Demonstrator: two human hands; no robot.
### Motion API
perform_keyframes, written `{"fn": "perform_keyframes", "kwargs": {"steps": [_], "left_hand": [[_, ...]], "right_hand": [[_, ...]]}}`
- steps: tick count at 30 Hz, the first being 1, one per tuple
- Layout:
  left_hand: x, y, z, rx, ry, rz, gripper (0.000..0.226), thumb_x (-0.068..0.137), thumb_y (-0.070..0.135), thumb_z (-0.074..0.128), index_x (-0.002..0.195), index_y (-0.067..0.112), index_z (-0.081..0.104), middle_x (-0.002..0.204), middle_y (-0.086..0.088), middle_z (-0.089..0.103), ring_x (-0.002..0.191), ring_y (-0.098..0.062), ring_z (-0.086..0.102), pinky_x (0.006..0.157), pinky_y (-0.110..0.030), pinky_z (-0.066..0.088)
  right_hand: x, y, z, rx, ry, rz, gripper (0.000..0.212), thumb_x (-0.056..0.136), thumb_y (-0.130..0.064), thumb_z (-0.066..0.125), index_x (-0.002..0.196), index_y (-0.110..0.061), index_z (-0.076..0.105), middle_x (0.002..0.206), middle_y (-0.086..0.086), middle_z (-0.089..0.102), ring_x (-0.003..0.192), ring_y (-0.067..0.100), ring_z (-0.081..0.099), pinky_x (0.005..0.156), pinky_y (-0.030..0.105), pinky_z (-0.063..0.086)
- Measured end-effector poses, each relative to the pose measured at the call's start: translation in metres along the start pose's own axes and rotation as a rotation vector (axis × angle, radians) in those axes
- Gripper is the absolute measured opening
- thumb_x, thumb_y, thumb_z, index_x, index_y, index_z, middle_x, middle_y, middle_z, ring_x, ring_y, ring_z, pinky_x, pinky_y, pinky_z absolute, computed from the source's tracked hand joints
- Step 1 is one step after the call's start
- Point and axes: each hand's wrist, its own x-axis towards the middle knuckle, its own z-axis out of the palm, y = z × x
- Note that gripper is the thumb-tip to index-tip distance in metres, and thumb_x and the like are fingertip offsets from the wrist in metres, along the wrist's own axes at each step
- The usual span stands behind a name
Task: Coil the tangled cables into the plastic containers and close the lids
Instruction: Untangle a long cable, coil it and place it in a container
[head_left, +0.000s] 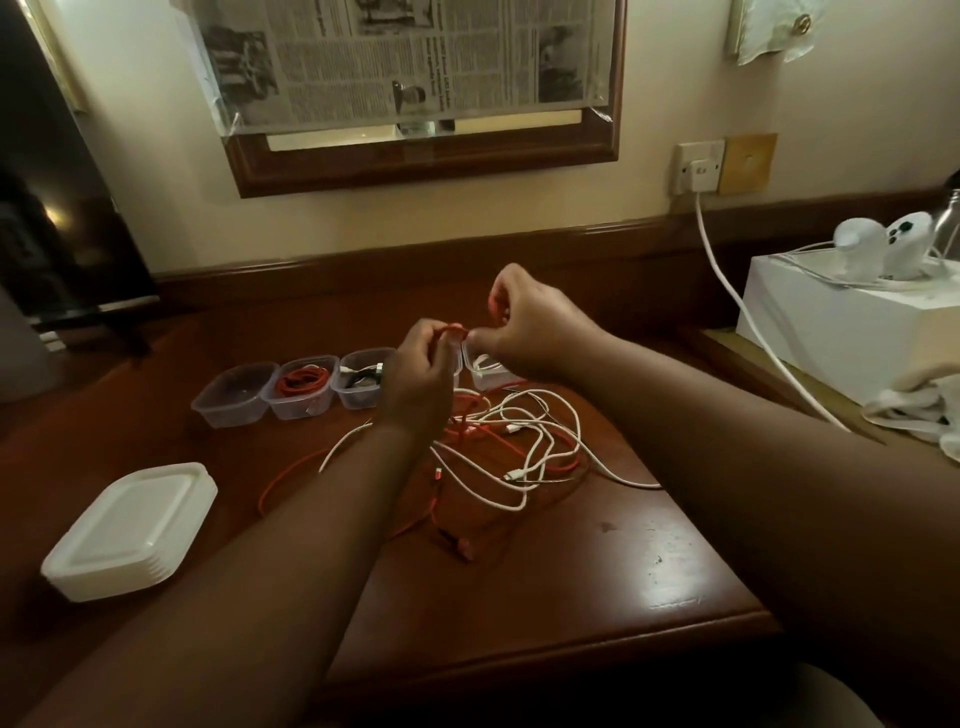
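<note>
A tangle of white and red cables (511, 449) lies on the wooden table (597, 571). Raised above the tangle, my left hand (418, 382) and my right hand (524, 325) both pinch a red cable (456, 328) between them. Behind my hands stands a row of clear plastic containers: one with nothing visible in it (234, 396), one holding a coiled red cable (304, 385), one with a dark cable (361, 378), and one with a white cable (485, 370), partly hidden by my right hand. A stack of white lids (132, 530) sits at the left.
A white box (831, 327) with two white controllers and cords stands at the right. A white cord (737, 296) runs from the wall socket down across the ledge. The table's front edge is near my body.
</note>
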Motion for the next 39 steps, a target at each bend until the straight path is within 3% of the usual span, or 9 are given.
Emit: {"fn": "perform_keyframes", "kwargs": {"steps": [6,13,16,18,21,25,29,33,39], "left_hand": [[0.008,-0.003,0.004,-0.065,-0.061,-0.058,0.026,0.105,0.033,0.042,0.101,0.017,0.062,0.089,-0.008,0.062,0.079,-0.028,0.058,0.069,-0.045,0.046],[-0.023,-0.019,0.024,0.035,-0.112,-0.055,0.026,0.107,0.023,0.038,0.091,0.024,0.059,0.066,0.01,0.052,0.05,0.003,0.049,0.05,-0.014,0.037],[-0.031,-0.03,0.02,0.046,-0.137,-0.022,0.024,0.106,0.024,0.04,0.091,0.028,0.059,0.073,0.002,0.059,0.058,-0.009,0.054,0.052,-0.024,0.044],[-0.03,-0.034,0.015,0.031,-0.149,-0.03,0.021,0.105,0.024,0.044,0.094,0.024,0.062,0.082,0.002,0.063,0.069,-0.005,0.059,0.06,-0.021,0.048],[-0.019,-0.031,0.005,0.095,-0.135,0.013,0.02,0.104,0.022,0.048,0.09,0.02,0.061,0.073,0.003,0.057,0.059,0.0,0.052,0.053,-0.016,0.04],[0.018,-0.015,-0.016,0.094,-0.012,0.077,0.015,0.1,0.023,0.055,0.087,0.017,0.06,0.071,0.002,0.056,0.057,-0.002,0.049,0.051,-0.02,0.04],[0.046,0.002,-0.028,0.201,0.015,0.177,0.016,0.096,0.03,0.063,0.088,0.016,0.065,0.074,0.006,0.058,0.064,-0.005,0.05,0.055,-0.018,0.039],[0.052,0.004,-0.031,0.25,0.028,0.146,0.019,0.096,0.033,0.062,0.088,0.016,0.064,0.073,0.007,0.056,0.063,-0.005,0.048,0.054,-0.02,0.038],[0.003,-0.016,0.001,0.089,-0.193,-0.14,0.022,0.1,0.03,0.055,0.085,0.016,0.062,0.073,-0.001,0.06,0.061,-0.01,0.052,0.052,-0.02,0.042]], "right_hand": [[0.003,-0.008,-0.006,-0.115,-0.205,0.034,0.014,0.095,-0.028,0.06,0.084,-0.019,0.059,0.077,-0.001,0.058,0.069,0.011,0.055,0.056,0.019,0.042],[0.004,-0.013,-0.005,0.896,0.174,0.127,0.018,0.104,-0.026,0.045,0.1,-0.015,0.058,0.102,0.011,0.073,0.084,0.025,0.064,0.067,0.031,0.046],[0.003,-0.011,-0.01,1.219,0.185,0.129,0.023,0.104,-0.03,0.042,0.105,-0.01,0.054,0.079,0.004,0.07,0.078,0.024,0.07,0.083,0.041,0.05],[0.003,-0.01,-0.012,1.265,0.205,0.126,0.021,0.103,-0.029,0.044,0.093,-0.012,0.053,0.065,0.0,0.057,0.058,0.017,0.057,0.071,0.037,0.05],[0.006,-0.01,-0.016,1.097,0.244,0.094,0.022,0.101,-0.023,0.047,0.081,-0.015,0.049,0.061,-0.001,0.045,0.05,0.01,0.039,0.05,0.026,0.036],[0.01,-0.01,-0.015,0.105,0.092,0.003,0.014,0.094,-0.024,0.06,0.101,-0.02,0.049,0.087,-0.002,0.054,0.072,0.011,0.054,0.057,0.023,0.045],[0.007,-0.016,-0.015,-0.345,-0.164,0.006,0.03,0.088,-0.047,0.066,0.103,-0.024,0.052,0.089,-0.005,0.056,0.077,0.008,0.054,0.059,0.021,0.042],[0.009,-0.016,-0.018,-0.182,-0.191,-0.007,0.016,0.094,-0.036,0.062,0.09,-0.021,0.06,0.082,-0.002,0.06,0.074,0.012,0.059,0.059,0.019,0.045],[0.02,-0.017,-0.032,0.639,0.332,-0.031,0.02,0.103,-0.022,0.046,0.093,-0.008,0.057,0.076,0.004,0.053,0.066,0.016,0.051,0.059,0.029,0.044]]}}
